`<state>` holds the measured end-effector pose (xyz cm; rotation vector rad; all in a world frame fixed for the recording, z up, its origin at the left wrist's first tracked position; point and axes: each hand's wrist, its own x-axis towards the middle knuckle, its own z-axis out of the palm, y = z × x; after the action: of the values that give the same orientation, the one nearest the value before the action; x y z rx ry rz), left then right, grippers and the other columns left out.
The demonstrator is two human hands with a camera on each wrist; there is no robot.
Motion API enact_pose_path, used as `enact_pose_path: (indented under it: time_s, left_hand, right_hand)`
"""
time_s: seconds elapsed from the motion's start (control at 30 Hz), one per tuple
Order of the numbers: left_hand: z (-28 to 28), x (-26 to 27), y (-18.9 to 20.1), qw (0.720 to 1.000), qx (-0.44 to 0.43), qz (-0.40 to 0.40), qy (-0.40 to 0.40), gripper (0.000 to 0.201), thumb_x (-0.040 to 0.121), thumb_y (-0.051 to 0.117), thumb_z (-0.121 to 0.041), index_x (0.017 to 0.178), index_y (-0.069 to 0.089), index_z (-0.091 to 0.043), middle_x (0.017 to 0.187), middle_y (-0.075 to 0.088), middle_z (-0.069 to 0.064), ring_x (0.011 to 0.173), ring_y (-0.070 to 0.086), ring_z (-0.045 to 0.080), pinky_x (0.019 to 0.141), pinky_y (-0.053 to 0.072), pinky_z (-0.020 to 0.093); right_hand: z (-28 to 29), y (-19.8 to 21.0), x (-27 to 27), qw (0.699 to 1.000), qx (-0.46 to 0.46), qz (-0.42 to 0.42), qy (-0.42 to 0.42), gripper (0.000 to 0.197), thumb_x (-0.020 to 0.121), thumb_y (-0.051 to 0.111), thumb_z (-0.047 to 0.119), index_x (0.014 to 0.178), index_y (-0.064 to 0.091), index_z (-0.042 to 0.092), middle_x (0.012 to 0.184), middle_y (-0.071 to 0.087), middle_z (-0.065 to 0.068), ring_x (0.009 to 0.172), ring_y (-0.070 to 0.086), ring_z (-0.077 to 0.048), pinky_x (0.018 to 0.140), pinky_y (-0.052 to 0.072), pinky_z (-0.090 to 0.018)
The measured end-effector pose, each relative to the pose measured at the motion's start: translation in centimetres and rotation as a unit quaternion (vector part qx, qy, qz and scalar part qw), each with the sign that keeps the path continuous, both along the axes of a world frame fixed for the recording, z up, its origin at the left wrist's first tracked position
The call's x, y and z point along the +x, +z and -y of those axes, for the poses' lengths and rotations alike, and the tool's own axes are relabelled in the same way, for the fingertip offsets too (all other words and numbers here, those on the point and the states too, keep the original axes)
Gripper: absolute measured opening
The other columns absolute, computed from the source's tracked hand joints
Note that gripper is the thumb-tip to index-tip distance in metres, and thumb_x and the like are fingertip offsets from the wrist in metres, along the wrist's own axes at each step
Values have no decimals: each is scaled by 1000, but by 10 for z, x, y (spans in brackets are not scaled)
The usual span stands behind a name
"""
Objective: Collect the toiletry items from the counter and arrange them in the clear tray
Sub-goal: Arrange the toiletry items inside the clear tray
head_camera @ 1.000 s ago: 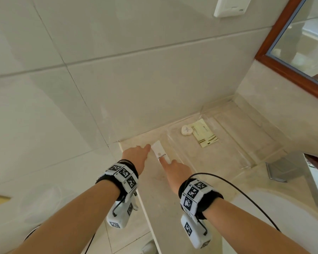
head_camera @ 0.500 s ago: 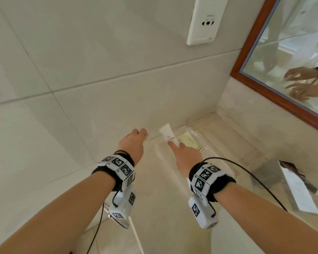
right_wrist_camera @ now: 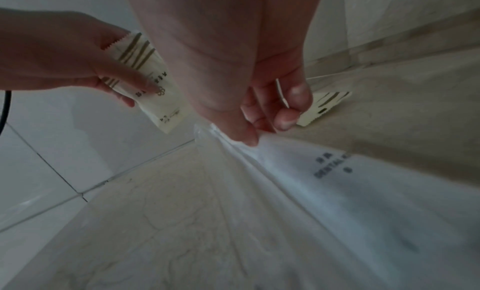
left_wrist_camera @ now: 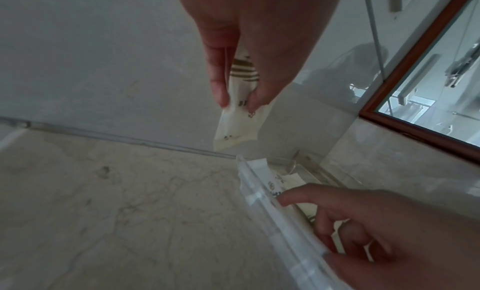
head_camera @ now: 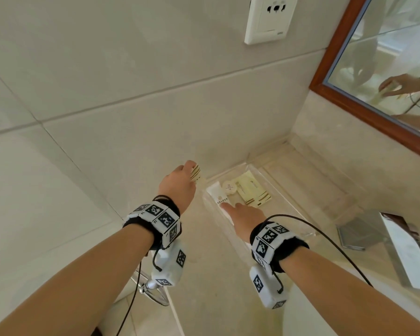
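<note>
A clear tray [head_camera: 298, 209] sits on the marble counter in the corner. Inside it lie a round white item [head_camera: 229, 186] and cream packets [head_camera: 251, 191] with gold stripes. My right hand [head_camera: 224, 207] holds a white dental kit packet [head_camera: 217, 194] in the tray's left side, index finger stretched along it; the right wrist view shows the packet [right_wrist_camera: 337, 171] under my thumb. My left hand [head_camera: 192, 170] hovers left of the tray and pinches a cream striped sachet [left_wrist_camera: 239, 121] between thumb and fingers, above the counter.
A tiled wall with a white socket [head_camera: 267, 18] rises behind the counter. A wood-framed mirror [head_camera: 364, 103] is at the right. A metal card stand [head_camera: 374, 236] stands right of the tray. The basin rim [head_camera: 306, 321] is near me.
Both hands moved forward from the counter's near edge. My right hand carried the white packet into the tray. My left hand now holds the striped sachet up beside the tray.
</note>
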<state>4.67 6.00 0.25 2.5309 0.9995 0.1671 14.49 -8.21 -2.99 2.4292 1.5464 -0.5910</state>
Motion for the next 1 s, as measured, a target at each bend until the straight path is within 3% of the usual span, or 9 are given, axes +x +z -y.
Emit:
enact_pose_path:
  time_s: [0.2,0.3,0.37,0.43,0.53,0.6,0.8,0.9,1.0]
  left_hand:
    - [1,11,-2,1000,-12,20,-10,39,92,48,-11,130,42,-14,112,62,11,98,61,33,82,49,39]
    - [4,20,-1,999,-19,36,-17,40,93,49,-12,132,41,-14,113,62,12,100,61,32,84,49,38]
    - [7,29,2,998,-30,45,-24,42,93,50,-12,134,40,-12,113,63,14,102,61,33,85,49,39]
    - [10,40,4,997,-50,54,-30,44,94,50,-12,136,38,-11,107,64,14,100,61,33,84,49,38]
    - [18,61,3,990,-116,78,-25,46,91,55,-10,134,39,-11,90,58,8,83,60,28,76,52,37]
    - [24,76,-2,980,-171,96,-22,50,88,60,-8,134,40,-14,91,57,6,79,59,23,76,55,36]
    - [43,113,-26,973,-218,68,-44,58,85,65,-6,137,39,-15,98,58,10,84,59,23,84,57,39]
    - [50,123,-35,978,-191,65,-58,58,84,66,-2,135,42,-15,120,59,14,107,61,27,94,52,37]
    - [51,125,-42,988,-107,93,-64,57,82,62,2,135,45,-14,137,43,11,125,48,24,103,44,31]
  right_hand:
    - [6,-11,5,1000,-4,-26,-4,57,97,42,10,148,20,26,123,51,-12,102,62,-29,84,52,-37]
    - [9,-11,7,999,7,-34,1,54,98,40,13,146,21,26,119,51,-11,94,61,-27,76,50,-35]
    - [12,-9,13,999,34,-25,-4,39,99,36,17,138,32,21,94,51,-3,69,52,-21,59,42,-29]
    - [16,-4,22,998,56,-2,-27,28,98,36,17,126,42,14,71,35,4,57,41,-16,52,36,-26]
    - [28,0,40,995,71,18,-71,31,98,37,15,128,46,16,96,57,-3,83,62,-24,70,51,-32]
    - [37,2,54,993,69,28,-92,35,98,38,17,133,44,19,116,59,-6,97,65,-25,77,52,-34]
    - [62,-2,78,994,17,42,-98,33,98,36,14,129,47,12,116,56,-9,98,64,-28,75,50,-35]
    - [67,-6,82,995,3,36,-92,27,98,38,12,121,50,8,115,55,-11,97,63,-30,70,46,-34]
    - [70,-9,82,995,17,27,-92,27,98,37,13,120,52,8,113,56,-10,95,63,-29,68,43,-32]
